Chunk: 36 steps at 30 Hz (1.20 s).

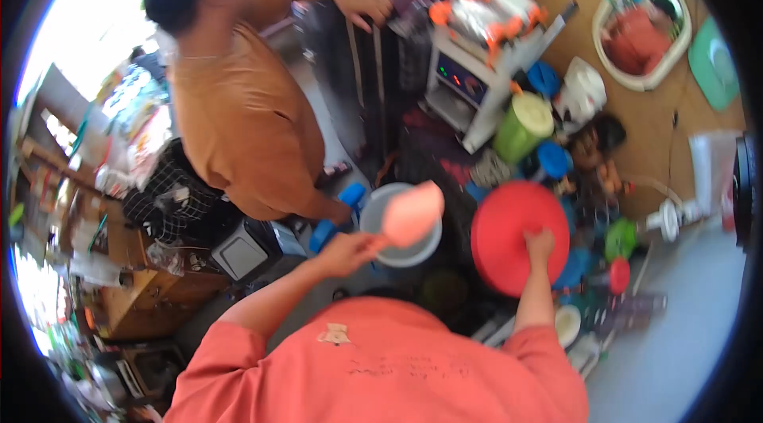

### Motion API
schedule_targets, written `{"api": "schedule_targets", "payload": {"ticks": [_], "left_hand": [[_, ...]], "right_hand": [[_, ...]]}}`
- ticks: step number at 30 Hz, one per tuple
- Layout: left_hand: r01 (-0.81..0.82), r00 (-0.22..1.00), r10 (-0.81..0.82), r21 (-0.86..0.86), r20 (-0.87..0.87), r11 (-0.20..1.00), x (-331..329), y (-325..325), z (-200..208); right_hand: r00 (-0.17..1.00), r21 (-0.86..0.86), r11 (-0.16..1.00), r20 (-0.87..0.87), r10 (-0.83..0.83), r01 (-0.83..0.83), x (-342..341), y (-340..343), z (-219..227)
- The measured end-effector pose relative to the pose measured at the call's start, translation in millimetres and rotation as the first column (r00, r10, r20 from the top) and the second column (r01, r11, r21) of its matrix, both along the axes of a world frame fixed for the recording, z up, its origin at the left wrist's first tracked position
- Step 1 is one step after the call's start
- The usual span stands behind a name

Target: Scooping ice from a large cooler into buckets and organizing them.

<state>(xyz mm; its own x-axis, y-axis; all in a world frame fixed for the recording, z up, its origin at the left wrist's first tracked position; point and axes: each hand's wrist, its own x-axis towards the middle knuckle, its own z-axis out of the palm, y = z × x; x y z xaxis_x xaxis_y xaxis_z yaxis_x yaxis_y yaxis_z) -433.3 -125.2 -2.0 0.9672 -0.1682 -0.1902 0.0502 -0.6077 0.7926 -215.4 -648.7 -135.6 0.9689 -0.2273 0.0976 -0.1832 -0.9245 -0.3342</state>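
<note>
My left hand (350,253) is closed round the handle of a pink dipper (413,215), which is smeared by motion. The dipper is over the mouth of a whitish bucket (431,251), and its bowl hides part of the inside. On the right, my right hand (540,242) grips a large round red lid (507,224) near its middle. The lid is tilted, its broad face turned up, and it covers whatever lies behind it. Blue-capped items (322,236) are just left of the bucket.
A person in a brown shirt (246,121) stands at the left, one hand on a suitcase handle (380,65). Beyond the lid are a green container (524,127) and a white appliance (469,77). A mirror (610,65) hangs on the wooden wall.
</note>
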Motion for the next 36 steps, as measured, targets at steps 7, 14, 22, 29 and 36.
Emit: {"api": "schedule_targets", "payload": {"ticks": [7,14,22,29,36], "left_hand": [[-0.311,0.949,0.257,-0.424,-0.181,0.851,-68.9,55.4,-1.4],[-0.200,0.978,0.155,-0.404,-0.142,0.893,-70.1,78.5,-2.2],[-0.141,0.981,0.065,-0.447,-0.180,0.883,-72.6,93.3,-5.6],[-0.135,0.986,0.081,-0.412,-0.145,0.901,-80.2,106.2,-6.0],[-0.152,0.982,0.078,-0.466,-0.175,0.872,-89.6,112.8,7.9]], "right_hand": [[0.989,-0.094,0.991,-0.102,-0.108,0.098,-26.5,49.9,86.3],[0.992,-0.017,0.997,-0.102,-0.073,0.071,-87.0,90.6,121.2],[0.980,0.075,0.995,-0.182,0.080,-0.067,-137.6,140.0,112.2],[0.974,0.069,0.993,-0.197,0.110,-0.098,-162.1,163.9,96.4],[0.965,0.056,0.992,-0.232,0.124,-0.114,-172.2,176.6,87.4]]}}
